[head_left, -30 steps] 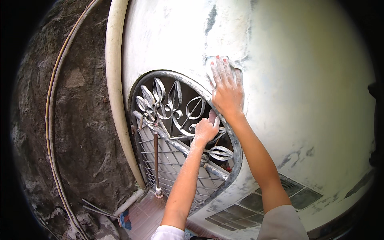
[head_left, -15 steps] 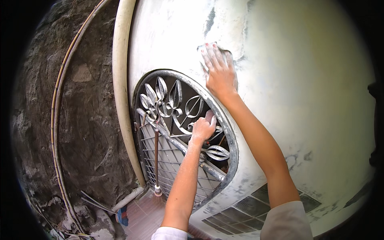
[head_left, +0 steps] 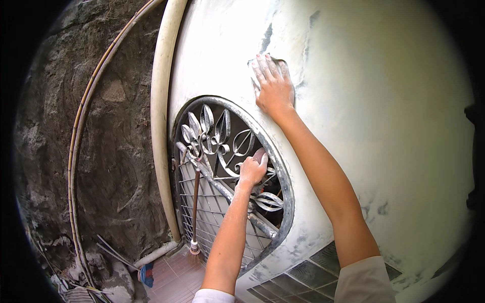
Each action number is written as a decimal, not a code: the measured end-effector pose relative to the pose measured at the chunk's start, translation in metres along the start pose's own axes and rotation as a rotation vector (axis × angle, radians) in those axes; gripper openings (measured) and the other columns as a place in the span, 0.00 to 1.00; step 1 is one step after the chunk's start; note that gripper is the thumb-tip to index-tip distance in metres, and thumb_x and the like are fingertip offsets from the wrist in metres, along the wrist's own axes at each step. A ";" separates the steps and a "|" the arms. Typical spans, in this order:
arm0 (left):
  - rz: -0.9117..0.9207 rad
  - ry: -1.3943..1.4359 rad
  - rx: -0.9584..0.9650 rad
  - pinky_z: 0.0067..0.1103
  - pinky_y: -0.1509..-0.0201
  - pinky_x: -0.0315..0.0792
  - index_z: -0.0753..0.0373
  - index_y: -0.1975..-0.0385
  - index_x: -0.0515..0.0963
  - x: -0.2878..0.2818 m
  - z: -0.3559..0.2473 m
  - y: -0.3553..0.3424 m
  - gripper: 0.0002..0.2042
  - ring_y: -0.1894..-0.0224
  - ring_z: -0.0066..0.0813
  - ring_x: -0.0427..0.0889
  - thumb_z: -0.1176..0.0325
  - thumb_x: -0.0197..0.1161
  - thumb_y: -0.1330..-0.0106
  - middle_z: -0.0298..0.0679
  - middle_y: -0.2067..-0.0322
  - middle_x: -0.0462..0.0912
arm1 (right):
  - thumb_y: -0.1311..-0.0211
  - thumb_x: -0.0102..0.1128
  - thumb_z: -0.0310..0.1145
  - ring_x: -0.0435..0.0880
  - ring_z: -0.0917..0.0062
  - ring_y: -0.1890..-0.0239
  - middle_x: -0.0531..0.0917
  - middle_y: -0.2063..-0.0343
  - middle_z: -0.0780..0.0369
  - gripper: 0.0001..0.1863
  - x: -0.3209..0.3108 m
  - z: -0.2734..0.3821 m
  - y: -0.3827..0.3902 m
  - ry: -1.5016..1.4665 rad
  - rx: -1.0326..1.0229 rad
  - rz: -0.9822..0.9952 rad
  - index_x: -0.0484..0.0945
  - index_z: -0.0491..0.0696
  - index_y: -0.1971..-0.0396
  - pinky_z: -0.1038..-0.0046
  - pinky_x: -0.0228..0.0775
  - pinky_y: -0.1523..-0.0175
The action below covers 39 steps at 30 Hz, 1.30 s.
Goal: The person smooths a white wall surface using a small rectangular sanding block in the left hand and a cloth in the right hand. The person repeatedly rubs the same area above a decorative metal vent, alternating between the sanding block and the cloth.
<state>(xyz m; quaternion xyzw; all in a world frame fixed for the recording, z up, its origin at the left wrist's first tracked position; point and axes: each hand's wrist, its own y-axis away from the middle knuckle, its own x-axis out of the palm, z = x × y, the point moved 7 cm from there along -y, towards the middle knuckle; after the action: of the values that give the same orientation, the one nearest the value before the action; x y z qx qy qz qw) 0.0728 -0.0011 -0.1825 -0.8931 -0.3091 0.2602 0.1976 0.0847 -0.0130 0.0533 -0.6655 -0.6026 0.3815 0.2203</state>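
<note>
My right hand (head_left: 273,90) lies with outstretched fingers over a thin sheet of sandpaper (head_left: 285,65), pressing it against the white wall (head_left: 348,111). White dust coats the fingers, and only the sheet's edges show around them. Lower and to the left, my left hand (head_left: 252,170) is closed in front of the arched metal grille (head_left: 224,126). A small reddish-brown piece (head_left: 259,154) sticks out between its thumb and fingers; whether the hand also grips a bar is hidden. White dust covers this hand and its wrist too.
A broom (head_left: 196,212) hangs handle-up on the grille. At the left, a pale pipe (head_left: 161,111) and long bent canes (head_left: 76,131) stand by a rough dark wall (head_left: 45,161). Dark vent panels (head_left: 308,275) sit low in the white wall, above reddish floor tiles (head_left: 169,275).
The right hand and the sandpaper have shifted slightly against the wall, up and to the left. My left hand stays at the grille. The whole view has turned a little.
</note>
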 end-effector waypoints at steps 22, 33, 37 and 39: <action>-0.016 0.096 -0.041 0.43 0.49 0.74 0.67 0.61 0.82 0.015 0.024 -0.014 0.25 0.58 0.63 0.81 0.47 0.55 0.35 0.66 0.67 0.81 | 0.27 0.31 0.54 0.42 0.78 0.24 0.47 0.25 0.70 0.32 -0.021 -0.050 -0.051 0.124 0.136 -0.033 0.52 0.58 0.27 0.61 0.32 0.22; 0.016 0.125 0.062 0.46 0.55 0.75 0.53 0.54 0.81 0.007 0.008 -0.008 0.17 0.64 0.62 0.82 0.52 0.51 0.32 0.59 0.73 0.82 | 0.30 0.41 0.46 0.47 0.75 0.24 0.52 0.26 0.67 0.32 -0.009 -0.011 0.016 -0.006 -0.069 -0.065 0.55 0.53 0.28 0.61 0.32 0.22; 0.020 0.062 0.027 0.47 0.54 0.74 0.59 0.59 0.82 0.004 0.009 -0.008 0.19 0.63 0.64 0.81 0.51 0.50 0.32 0.62 0.73 0.81 | 0.32 0.48 0.49 0.57 0.75 0.27 0.61 0.29 0.67 0.31 -0.005 0.004 0.056 -0.222 -0.284 -0.003 0.63 0.54 0.32 0.62 0.41 0.24; 0.056 0.016 0.057 0.48 0.54 0.74 0.58 0.57 0.81 0.005 0.007 -0.007 0.19 0.63 0.65 0.81 0.51 0.50 0.31 0.62 0.73 0.81 | 0.34 0.50 0.50 0.59 0.77 0.28 0.62 0.30 0.68 0.31 -0.008 -0.005 0.060 -0.233 -0.345 -0.062 0.64 0.55 0.33 0.64 0.42 0.24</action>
<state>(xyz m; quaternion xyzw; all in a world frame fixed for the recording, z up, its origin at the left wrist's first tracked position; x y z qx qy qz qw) 0.0695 0.0086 -0.1860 -0.8975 -0.2749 0.2672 0.2181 0.1262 -0.0305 0.0131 -0.6256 -0.7007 0.3402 0.0436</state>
